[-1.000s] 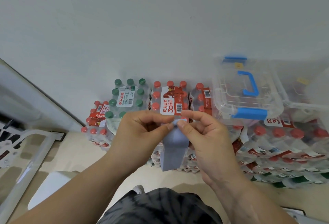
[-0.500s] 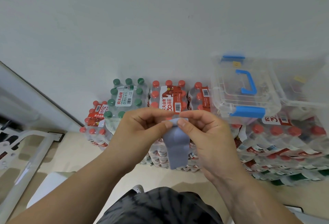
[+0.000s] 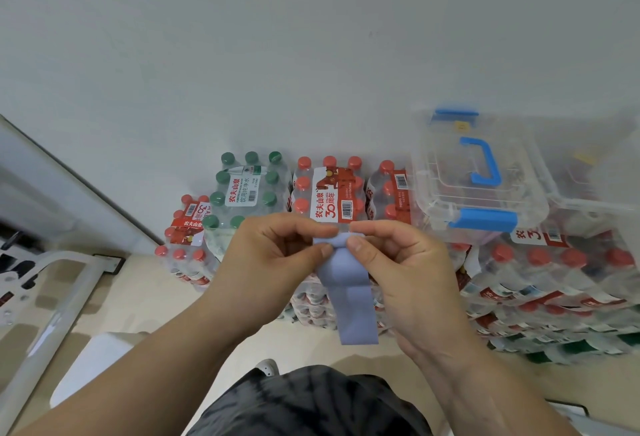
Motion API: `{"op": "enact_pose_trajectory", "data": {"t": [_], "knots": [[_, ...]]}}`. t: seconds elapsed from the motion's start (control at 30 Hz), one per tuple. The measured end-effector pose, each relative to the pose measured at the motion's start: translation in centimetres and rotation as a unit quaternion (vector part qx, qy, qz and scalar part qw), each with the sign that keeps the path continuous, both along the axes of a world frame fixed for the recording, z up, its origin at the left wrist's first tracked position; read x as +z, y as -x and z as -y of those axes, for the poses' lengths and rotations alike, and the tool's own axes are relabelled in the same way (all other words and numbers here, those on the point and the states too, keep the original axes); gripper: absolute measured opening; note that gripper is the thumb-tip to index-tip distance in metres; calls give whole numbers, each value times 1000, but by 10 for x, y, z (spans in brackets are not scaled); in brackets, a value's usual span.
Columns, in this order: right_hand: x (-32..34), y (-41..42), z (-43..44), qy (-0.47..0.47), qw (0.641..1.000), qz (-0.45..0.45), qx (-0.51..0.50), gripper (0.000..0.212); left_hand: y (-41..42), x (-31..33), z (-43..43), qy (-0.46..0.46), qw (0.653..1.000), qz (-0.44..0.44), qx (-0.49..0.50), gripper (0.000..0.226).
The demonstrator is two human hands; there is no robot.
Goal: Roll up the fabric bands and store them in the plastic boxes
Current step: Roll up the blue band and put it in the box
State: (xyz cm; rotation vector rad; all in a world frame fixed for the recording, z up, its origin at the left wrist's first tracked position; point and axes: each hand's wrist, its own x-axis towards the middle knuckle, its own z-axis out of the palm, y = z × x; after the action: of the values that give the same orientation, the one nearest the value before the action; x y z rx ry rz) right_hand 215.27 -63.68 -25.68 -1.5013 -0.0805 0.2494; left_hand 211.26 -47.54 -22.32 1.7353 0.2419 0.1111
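Lavender band (image 3: 349,297), top apparently rolled

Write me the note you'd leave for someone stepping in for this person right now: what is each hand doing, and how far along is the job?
Left hand: pinches the rolled top end of the blue fabric band.
Right hand: pinches the same end from the other side.
Band: held in the air in front of the body. Only a small roll at the top; the rest hangs loose below.
Clear plastic box, blue handle: lid on, sitting on the water bottle packs ahead to the right.
Done: rolling barely begun.
Left: roll the band to its end, open the box, put the roll inside.
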Motion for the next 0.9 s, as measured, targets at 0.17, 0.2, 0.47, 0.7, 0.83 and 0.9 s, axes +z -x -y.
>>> {"op": "enact_pose_trajectory", "data": {"t": [0.17,0.2,0.47,0.7,0.83,0.9], "knots": [[3,-2,4,-6,1000,26,8,16,0,-1,1,-5,1000,-4,-27,22],[3,-3,4,-2,999,33,12,18,0,-1,1,-7,1000,-1,-28,22],[7,-5,9,1,998,57,39,18,-2,-2,1,24,999,8,-27,20],[7,-8,12,5,996,79,48,21,-7,1,3,68,997,6,-19,9],[8,-6,11,4,996,79,36,18,-8,-5,2,62,998,17,-4,14],[7,-6,10,2,996,89,23,13,-9,-6,3,50,999,16,-3,21]]}}
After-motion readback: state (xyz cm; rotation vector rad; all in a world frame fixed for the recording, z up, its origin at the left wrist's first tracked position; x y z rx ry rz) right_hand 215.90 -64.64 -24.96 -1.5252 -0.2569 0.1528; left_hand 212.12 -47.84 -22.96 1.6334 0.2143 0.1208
